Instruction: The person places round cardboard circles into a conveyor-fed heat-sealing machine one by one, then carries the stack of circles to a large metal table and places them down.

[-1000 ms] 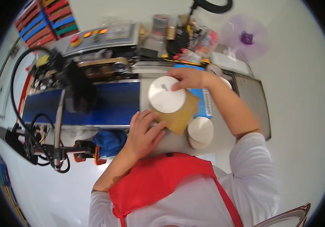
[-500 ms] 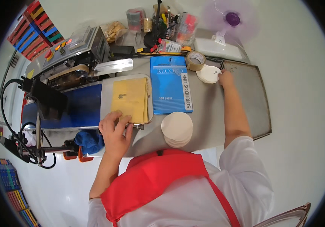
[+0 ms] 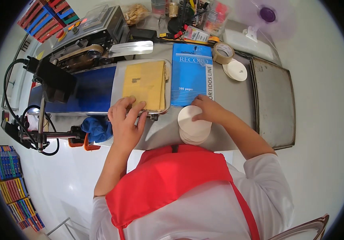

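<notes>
My left hand (image 3: pixel 126 119) lies with fingers apart on the lower edge of a yellow square pad (image 3: pixel 144 84), which sits on a metal plate beside the blue conveyor belt (image 3: pixel 88 88). My right hand (image 3: pixel 207 108) grips the top disc of a pile of white round papers (image 3: pixel 193 132), thumb on top and fingers at the far edge. Behind it lies a blue paper packet (image 3: pixel 190 72). A smaller pile of white discs (image 3: pixel 236 70), the top one marked, sits next to a tape roll (image 3: pixel 222 52).
A machine (image 3: pixel 92 36), a black device on a stand (image 3: pixel 58 82) and a blue cloth (image 3: pixel 96 130) are at the left. Jars, tools and pens (image 3: pixel 180 20) line the back, with a fan (image 3: pixel 267 14). Metal trays (image 3: pixel 274 104) lie at the right.
A second ago my right hand held a disc over the yellow pad, then reached to the smaller pile at back right; it has since come down to the near pile.
</notes>
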`<state>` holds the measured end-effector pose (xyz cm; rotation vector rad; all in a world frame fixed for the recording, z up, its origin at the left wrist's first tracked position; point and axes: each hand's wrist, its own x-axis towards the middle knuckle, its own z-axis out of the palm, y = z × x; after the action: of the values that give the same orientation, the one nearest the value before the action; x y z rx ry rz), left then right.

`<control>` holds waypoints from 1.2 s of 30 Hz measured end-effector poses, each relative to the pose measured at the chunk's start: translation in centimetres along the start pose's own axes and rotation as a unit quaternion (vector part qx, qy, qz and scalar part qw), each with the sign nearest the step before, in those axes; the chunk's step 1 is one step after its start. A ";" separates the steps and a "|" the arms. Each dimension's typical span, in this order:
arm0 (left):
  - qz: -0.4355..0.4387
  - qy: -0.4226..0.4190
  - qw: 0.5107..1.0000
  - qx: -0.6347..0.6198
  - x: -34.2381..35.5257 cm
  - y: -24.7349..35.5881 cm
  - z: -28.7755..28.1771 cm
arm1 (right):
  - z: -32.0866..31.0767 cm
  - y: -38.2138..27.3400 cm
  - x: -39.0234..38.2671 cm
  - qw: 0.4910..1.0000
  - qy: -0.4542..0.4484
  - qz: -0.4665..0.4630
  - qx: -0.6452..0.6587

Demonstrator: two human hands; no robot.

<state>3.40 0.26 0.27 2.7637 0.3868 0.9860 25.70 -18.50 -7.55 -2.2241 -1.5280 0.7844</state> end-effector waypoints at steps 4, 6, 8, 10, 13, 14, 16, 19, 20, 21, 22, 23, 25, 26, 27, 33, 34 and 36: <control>-0.004 -0.010 1.000 0.000 -0.1 -0.2 -0.1 | -0.2 0.2 -0.3 0.991 0.101 -0.081 0.008; -0.004 -0.008 1.000 -0.001 -0.1 -0.2 -0.2 | -0.1 1.2 -0.8 0.984 0.143 -0.108 -0.020; -0.020 -0.012 0.999 -0.026 -0.3 -0.3 -0.2 | -1.3 1.5 -1.3 0.972 0.182 -0.140 -0.047; -0.017 -0.005 1.000 -0.025 -0.6 -0.6 -0.2 | -4.6 0.4 -1.9 0.937 0.021 0.085 0.337; 0.005 0.003 1.000 -0.022 -0.5 -1.0 -0.2 | -9.2 -3.3 -0.5 0.897 0.123 0.076 0.419; 0.024 0.008 0.999 -0.020 -0.4 -1.0 -0.3 | -10.7 -5.2 0.4 0.908 0.136 0.065 0.390; 0.024 0.016 0.999 -0.023 -0.6 -1.1 -0.2 | -12.0 -8.2 3.2 0.920 0.150 0.049 0.359; 0.023 0.020 0.999 -0.027 -0.6 -1.1 -0.5 | -12.1 -11.2 6.5 0.931 0.128 -0.014 0.342; 0.025 0.013 0.999 -0.029 -0.5 -1.1 -0.6 | -11.7 -11.8 7.3 0.942 0.104 0.005 0.320; 0.031 0.005 0.999 -0.033 -0.5 -1.4 -0.6 | -11.4 -12.1 8.0 0.951 0.082 0.026 0.297; 0.026 0.009 0.999 -0.030 -0.6 -1.5 -0.8 | -10.8 -12.3 8.4 0.953 0.077 0.022 0.293; 0.029 0.012 0.999 -0.035 -0.5 -1.5 -0.9 | -10.0 -12.5 8.6 0.964 0.119 0.001 0.238; 0.019 0.016 0.998 -0.053 -0.4 -1.4 -1.1 | -9.2 -13.7 8.1 0.974 0.179 -0.048 0.132; 0.013 0.019 0.998 -0.052 -0.4 -1.5 -1.2 | -8.8 -13.6 8.2 0.975 0.173 -0.050 0.129; 0.010 0.008 0.999 -0.050 -0.4 -1.6 -1.3 | -8.4 -13.2 8.5 0.971 0.207 -0.061 0.106; 0.000 0.003 0.999 -0.041 -0.2 -2.8 -1.8 | -8.8 -15.0 8.6 0.964 0.167 0.055 0.199; -0.005 0.002 0.999 -0.040 -0.2 -3.0 -2.1 | -8.9 -15.2 8.7 0.964 0.148 0.071 0.210; -0.009 0.001 0.999 -0.038 -0.4 -3.7 -2.3 | -8.8 -15.7 9.2 0.964 0.148 0.065 0.209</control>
<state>0.95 3.87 0.87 2.6862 0.3671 0.9790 21.81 -3.82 5.76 -2.0246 -0.9793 0.6944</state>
